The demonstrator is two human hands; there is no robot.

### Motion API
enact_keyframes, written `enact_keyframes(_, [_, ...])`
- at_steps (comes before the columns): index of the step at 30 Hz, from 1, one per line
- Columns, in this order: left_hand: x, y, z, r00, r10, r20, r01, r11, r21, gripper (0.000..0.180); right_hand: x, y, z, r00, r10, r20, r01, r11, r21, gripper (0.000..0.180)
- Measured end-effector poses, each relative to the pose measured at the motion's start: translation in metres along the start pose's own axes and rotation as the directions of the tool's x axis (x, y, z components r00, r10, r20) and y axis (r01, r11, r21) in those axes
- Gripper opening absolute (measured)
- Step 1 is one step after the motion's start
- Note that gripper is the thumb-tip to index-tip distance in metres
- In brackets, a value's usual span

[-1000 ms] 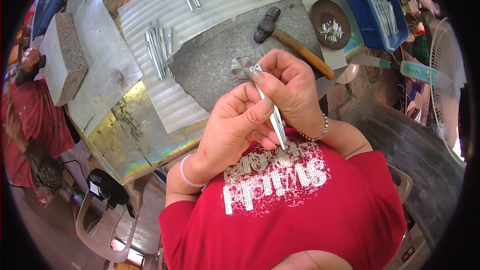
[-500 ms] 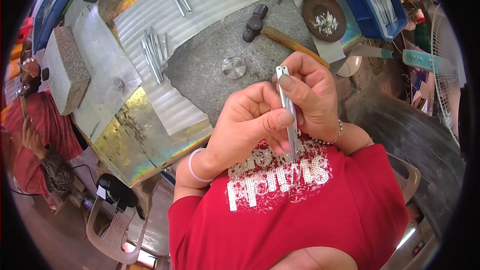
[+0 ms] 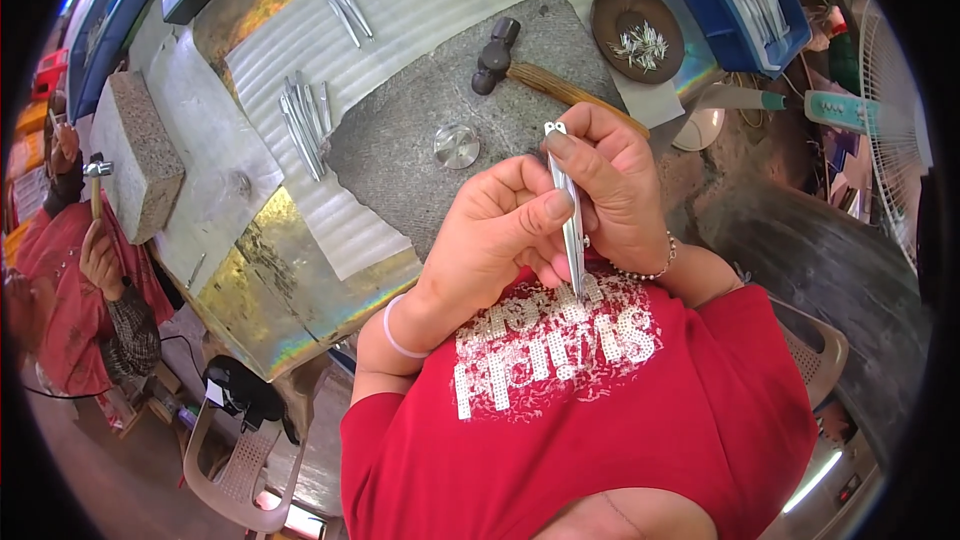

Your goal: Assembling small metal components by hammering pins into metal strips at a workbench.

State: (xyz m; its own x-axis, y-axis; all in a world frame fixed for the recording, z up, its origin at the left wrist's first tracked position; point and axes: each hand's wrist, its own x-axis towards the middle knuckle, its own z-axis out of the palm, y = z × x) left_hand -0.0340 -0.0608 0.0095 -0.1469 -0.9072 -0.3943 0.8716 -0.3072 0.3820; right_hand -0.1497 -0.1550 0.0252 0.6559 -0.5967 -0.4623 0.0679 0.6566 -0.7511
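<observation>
A slim silver metal piece (image 3: 572,230) with two small holes in its rounded top tapers to a narrow lower end in front of my red shirt. My left hand (image 3: 500,225) pinches its middle between thumb and fingers. Around its upper end, my right hand (image 3: 615,175) is closed, thumb just below the holes. Beyond my hands lies a rough grey stone slab (image 3: 400,110). On it rest a small round clear disc (image 3: 457,146) and a ball-peen hammer (image 3: 494,55), its wooden handle pointing toward my right hand.
A brown round dish (image 3: 610,15) holds small silver pins. Silver pieces (image 3: 303,125) lie left of the slab, and others (image 3: 345,8) farther back. A blue bin (image 3: 720,25) stands far right, a granite block (image 3: 150,155) at left. Beside it, a co-worker's hand (image 3: 100,260) grips a hammer.
The metal piece has shifted slightly up and left with both hands still on it. The bench view has shifted a little. At left, the co-worker's hammer has moved right and slightly up.
</observation>
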Motion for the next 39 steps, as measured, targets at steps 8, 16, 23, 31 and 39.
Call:
enact_keyframes(8, [-0.004,-0.002,-0.007,0.999,0.045,0.001,-0.045,0.998,0.038,0.019,0.003,0.009,-0.001,0.997,-0.08,-0.013,0.078,0.987,-0.142,0.017])
enact_keyframes(16, [-0.003,0.004,-0.005,0.998,0.051,-0.022,-0.048,0.991,0.123,0.021,0.007,0.006,0.0,0.995,-0.102,-0.01,0.098,0.979,-0.177,0.017])
enact_keyframes(23, [-0.009,0.01,-0.001,0.984,0.155,-0.093,-0.14,0.98,0.143,0.013,0.01,-0.011,0.007,0.998,-0.05,0.03,0.054,0.985,-0.167,0.017])
enact_keyframes(31, [-0.046,0.022,-0.014,0.616,0.765,-0.188,-0.553,0.59,0.589,0.034,0.118,-0.11,-0.034,0.835,-0.502,0.225,0.47,0.439,-0.766,0.022])
enact_keyframes(39, [-0.033,0.012,-0.039,0.481,0.872,-0.097,-0.301,0.268,0.915,0.022,0.236,-0.083,-0.056,0.746,-0.481,0.46,0.31,-0.361,-0.88,0.02])
